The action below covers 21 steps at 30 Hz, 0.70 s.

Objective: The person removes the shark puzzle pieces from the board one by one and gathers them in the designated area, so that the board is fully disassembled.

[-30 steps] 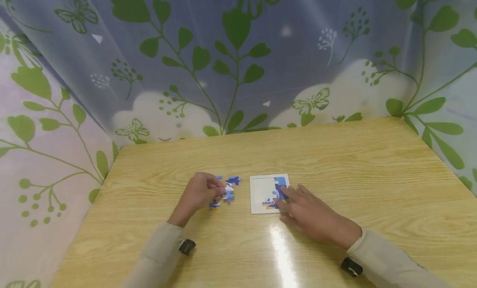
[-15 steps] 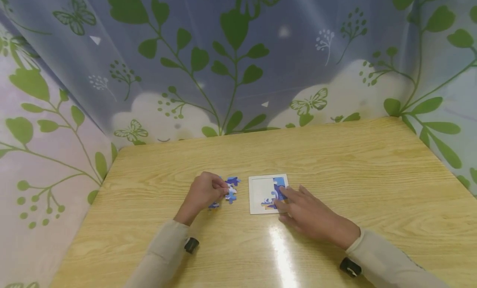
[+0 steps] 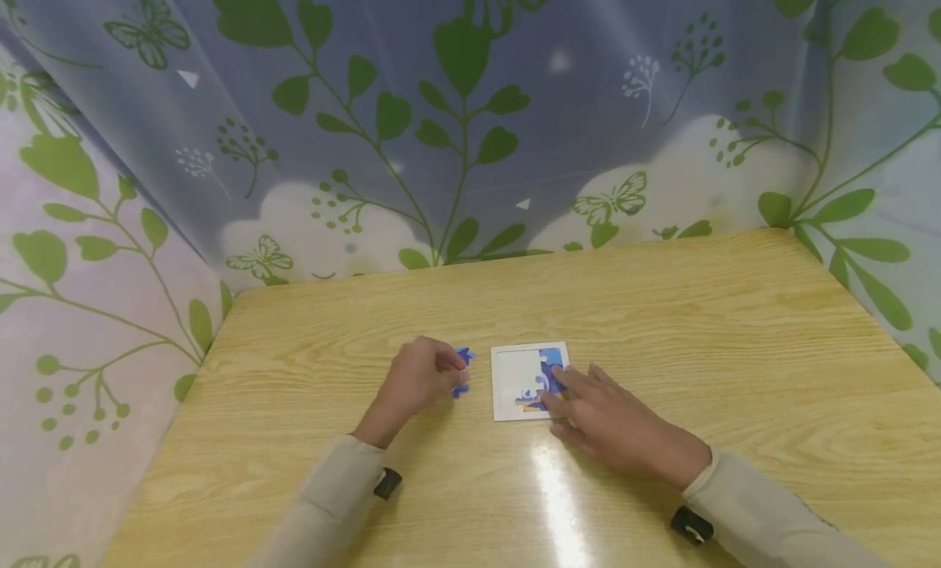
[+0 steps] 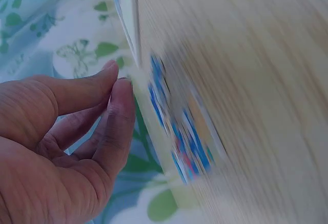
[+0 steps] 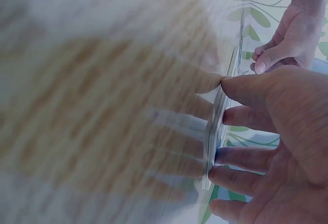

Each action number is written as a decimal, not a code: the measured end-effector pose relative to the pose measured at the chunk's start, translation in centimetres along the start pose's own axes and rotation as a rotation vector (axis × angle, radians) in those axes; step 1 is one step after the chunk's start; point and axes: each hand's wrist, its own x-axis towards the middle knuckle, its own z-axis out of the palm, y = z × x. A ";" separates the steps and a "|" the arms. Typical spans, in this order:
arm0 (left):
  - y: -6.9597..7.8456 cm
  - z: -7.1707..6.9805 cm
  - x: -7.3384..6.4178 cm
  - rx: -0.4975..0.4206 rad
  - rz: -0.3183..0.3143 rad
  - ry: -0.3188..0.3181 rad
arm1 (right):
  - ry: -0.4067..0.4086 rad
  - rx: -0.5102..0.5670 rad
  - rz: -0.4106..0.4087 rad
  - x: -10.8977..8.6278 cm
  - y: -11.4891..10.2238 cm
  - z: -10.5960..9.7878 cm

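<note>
The left hand [image 3: 421, 377], fingertips together, is near knobbed blue jigsaw pieces [image 3: 464, 355], any grip unclear; the right hand [image 3: 613, 421] rests straightened fingers on a square white puzzle tray [image 3: 517, 369].

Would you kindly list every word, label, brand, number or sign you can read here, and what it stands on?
No text can be read.
Puzzle tray and loose pieces: too small or blurred for any lettering.
Patterned curtain: no words visible.
Black wrist devices: no legible marking.
</note>
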 end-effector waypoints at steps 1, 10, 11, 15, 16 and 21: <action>0.3 0.3 0.0 0.003 0.018 -0.009 | -0.001 0.003 0.002 0.0 0.0 0.0; 2.9 3.0 0.3 -0.011 0.140 -0.122 | -0.015 0.006 0.017 0.2 0.0 0.1; 3.0 3.2 0.4 -0.013 0.136 -0.133 | -0.016 0.006 0.017 0.2 0.0 0.0; 3.6 4.1 0.5 -0.019 0.108 -0.169 | -0.026 0.005 0.015 0.2 0.0 -0.1; 3.7 4.2 0.5 -0.024 0.099 -0.177 | -0.029 0.005 0.016 0.2 0.0 -0.1; 4.1 4.8 0.6 -0.004 0.102 -0.182 | -0.015 -0.007 0.007 0.1 0.0 -0.1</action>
